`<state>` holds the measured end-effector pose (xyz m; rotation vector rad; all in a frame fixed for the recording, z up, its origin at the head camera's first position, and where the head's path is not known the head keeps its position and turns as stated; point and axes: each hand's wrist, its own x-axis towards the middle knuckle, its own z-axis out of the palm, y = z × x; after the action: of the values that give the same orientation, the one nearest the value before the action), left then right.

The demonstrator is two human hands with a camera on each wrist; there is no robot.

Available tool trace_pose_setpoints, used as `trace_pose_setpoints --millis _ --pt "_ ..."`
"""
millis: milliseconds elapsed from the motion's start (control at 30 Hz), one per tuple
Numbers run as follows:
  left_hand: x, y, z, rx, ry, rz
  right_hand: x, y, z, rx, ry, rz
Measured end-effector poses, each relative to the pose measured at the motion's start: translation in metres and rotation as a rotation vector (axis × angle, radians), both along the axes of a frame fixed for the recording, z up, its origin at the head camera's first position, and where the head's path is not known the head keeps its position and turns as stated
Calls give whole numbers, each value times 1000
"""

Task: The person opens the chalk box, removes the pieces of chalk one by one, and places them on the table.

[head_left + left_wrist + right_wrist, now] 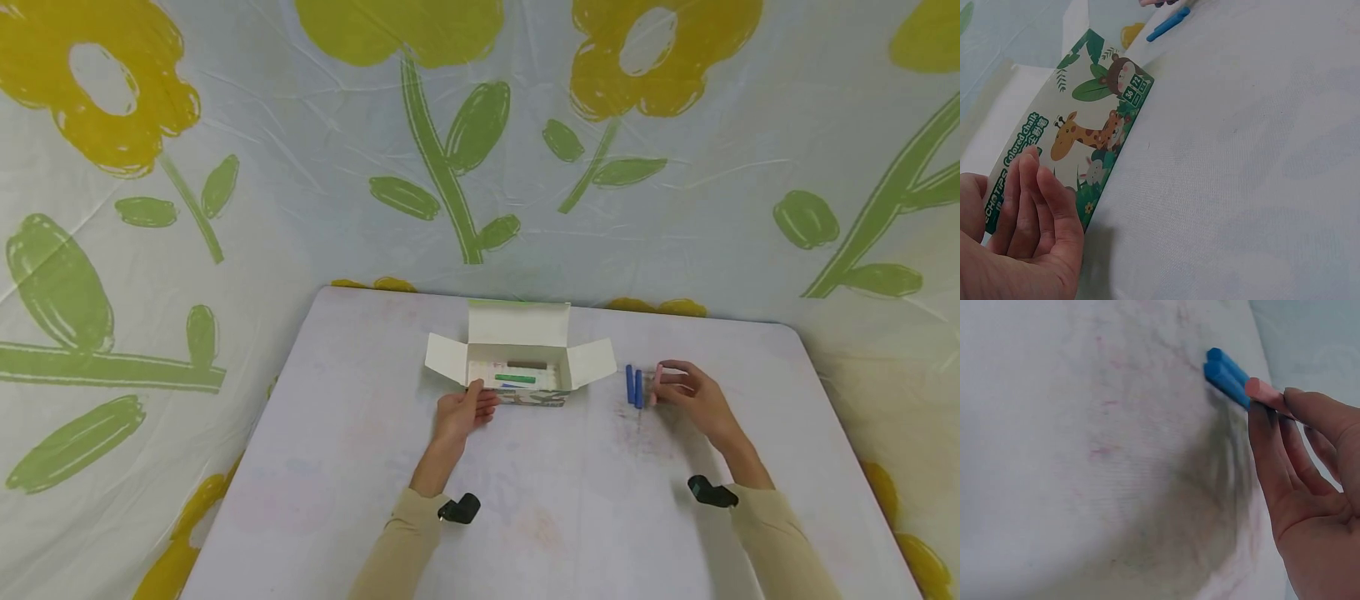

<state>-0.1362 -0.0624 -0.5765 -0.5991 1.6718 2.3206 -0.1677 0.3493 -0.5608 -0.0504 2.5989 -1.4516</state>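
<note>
A white cardboard chalk box (517,333) stands with its lid and side flaps spread out. Inside it lie a green chalk stick (515,378), a brown one (527,365) and part of a blue one. My left hand (459,414) holds the box's front wall, thumb over the rim and fingers along the printed face (1088,134), which shows cartoon animals. To the right of the box, my right hand (693,400) pinches a pink chalk stick (1264,394) between thumb and fingers. Close beside it, two blue chalk sticks (1225,375) lie side by side on the table.
The pale table (555,517) carries smudges of chalk dust (641,433), mostly near the blue sticks. Behind the table and at its sides hangs a white cloth (315,167) printed with yellow flowers and green leaves. A dark camera is strapped to each wrist.
</note>
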Motion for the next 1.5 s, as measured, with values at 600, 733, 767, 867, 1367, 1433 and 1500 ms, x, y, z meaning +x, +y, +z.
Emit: trace_pose_setpoints --millis 600,733,767,867,1367,1433,1500 --pt "0 -1 -5 -6 -8 -10 -7 -16 -9 240 67 -40" --pt "0 -1 -6 0 -8 -4 -7 -19 -2 228 68 -51" --pt "0 -1 -6 2 -7 -3 -8 -20 1 229 74 -50" --pt "0 0 -6 1 0 -2 -9 -23 10 226 110 -43" --pt "0 1 -7 -3 3 -4 -22 -52 57 125 311 13" --pt "0 1 -6 -6 8 -5 -24 -58 62 102 341 30" --pt "0 1 -6 -3 10 -2 -27 -64 66 79 365 47"
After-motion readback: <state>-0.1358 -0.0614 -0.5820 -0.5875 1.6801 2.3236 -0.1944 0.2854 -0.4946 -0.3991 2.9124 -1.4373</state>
